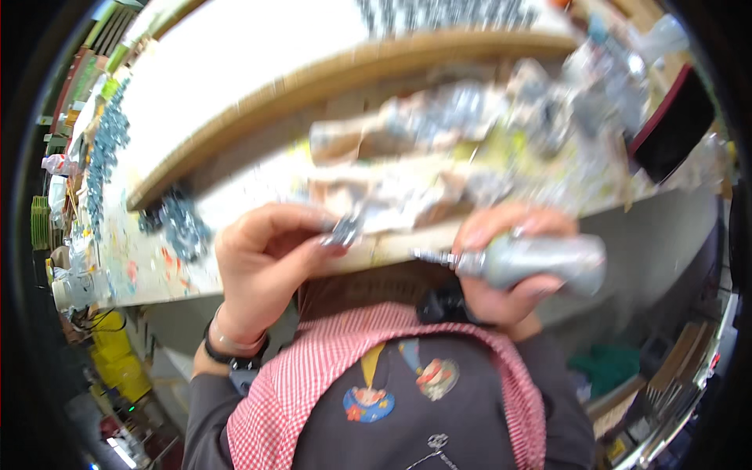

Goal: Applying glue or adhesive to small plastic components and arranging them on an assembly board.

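Between thumb and fingers of my left hand (262, 254) is a small shiny blue-grey piece (347, 230); blur hides its exact kind. My right hand (501, 294) is wrapped round a squeeze bottle (556, 261) with grey contents. The bottle lies on its side in my grip, its thin dark nozzle (435, 257) pointing left toward the small piece, with a gap between them. Both hands are over the front edge of the paint-stained table (149, 274). Crumpled, grey-smeared paper (439, 196) lies just beyond them.
A long wooden strip (352, 70) curves across the table beyond the paper. Small blue-grey pieces lie in a pile (184, 227) at the left, a row (108, 149) farther left and rows (446, 14) at the back. A dark panel (674, 125) stands at the right.
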`<state>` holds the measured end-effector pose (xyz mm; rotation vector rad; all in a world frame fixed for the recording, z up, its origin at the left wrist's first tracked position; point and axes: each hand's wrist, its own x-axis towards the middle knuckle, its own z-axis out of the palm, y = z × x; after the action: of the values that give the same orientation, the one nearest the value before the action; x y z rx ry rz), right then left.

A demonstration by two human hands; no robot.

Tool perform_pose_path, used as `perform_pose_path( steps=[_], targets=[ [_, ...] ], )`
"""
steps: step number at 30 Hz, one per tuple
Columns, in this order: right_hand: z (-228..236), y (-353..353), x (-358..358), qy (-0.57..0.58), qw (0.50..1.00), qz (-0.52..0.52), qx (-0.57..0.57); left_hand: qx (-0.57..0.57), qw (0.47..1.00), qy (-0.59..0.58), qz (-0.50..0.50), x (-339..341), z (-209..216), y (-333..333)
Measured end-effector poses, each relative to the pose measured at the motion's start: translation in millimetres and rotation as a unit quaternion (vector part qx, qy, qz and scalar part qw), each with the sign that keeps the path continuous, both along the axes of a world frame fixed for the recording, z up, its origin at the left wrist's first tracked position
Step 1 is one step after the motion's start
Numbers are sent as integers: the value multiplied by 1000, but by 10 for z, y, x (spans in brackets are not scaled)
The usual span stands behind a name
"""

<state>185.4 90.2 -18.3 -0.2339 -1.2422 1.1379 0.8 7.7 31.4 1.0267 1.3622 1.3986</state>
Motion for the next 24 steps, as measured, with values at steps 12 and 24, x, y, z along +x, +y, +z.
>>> perform_pose_path(
  steps=[12, 24],
  targets=[
    [101, 213, 565, 20, 979, -203, -3, 35, 938, 341, -43, -604, 407, 1366],
    [6, 315, 595, 45, 975, -217, -21, -29, 837, 531, -129, -742, 258, 1794]
  ],
)
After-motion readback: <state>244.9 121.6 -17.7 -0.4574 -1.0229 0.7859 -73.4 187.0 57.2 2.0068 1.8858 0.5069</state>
